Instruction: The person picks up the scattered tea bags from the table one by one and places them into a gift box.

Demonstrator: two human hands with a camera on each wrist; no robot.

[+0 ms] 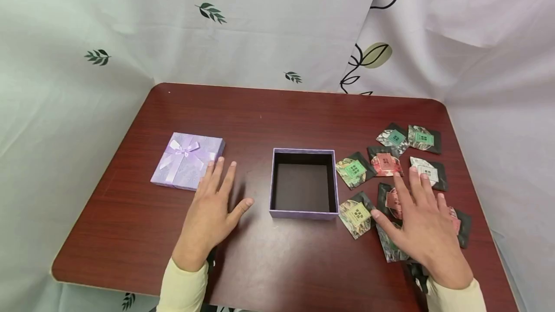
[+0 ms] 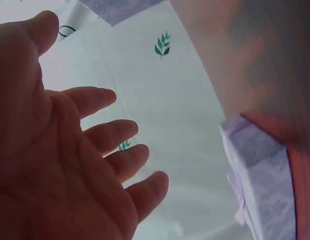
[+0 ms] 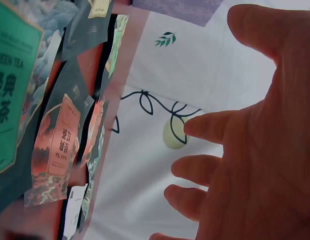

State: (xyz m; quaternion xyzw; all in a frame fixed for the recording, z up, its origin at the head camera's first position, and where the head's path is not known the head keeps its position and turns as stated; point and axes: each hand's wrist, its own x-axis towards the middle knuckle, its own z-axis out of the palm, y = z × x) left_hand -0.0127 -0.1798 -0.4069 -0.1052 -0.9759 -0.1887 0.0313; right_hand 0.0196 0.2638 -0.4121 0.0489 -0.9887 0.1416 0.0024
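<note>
My left hand (image 1: pixel 209 218) hovers palm down with fingers spread, just right of a lavender gift box lid (image 1: pixel 186 162) with a ribbon bow; in the left wrist view the palm holds nothing. Over the tea packets at the right my right hand (image 1: pixel 427 227) is spread too, its palm bare in the right wrist view. Between the hands stands a purple box base (image 1: pixel 303 214), its dark inside showing nothing in it. A yellow-labelled tea packet (image 1: pixel 358 214) and a green-labelled tea packet (image 1: pixel 354 169) lie by its right wall. A black tea packet (image 3: pixel 64 137) shows in the right wrist view, beside a green tea packet (image 3: pixel 10 95).
Several more tea packets (image 1: pixel 424 138) lie scattered on the right of the dark red wooden table (image 1: pixel 260 119), some partly under the right hand. White cloth (image 1: pixel 269 28) with leaf prints hangs behind and at both sides.
</note>
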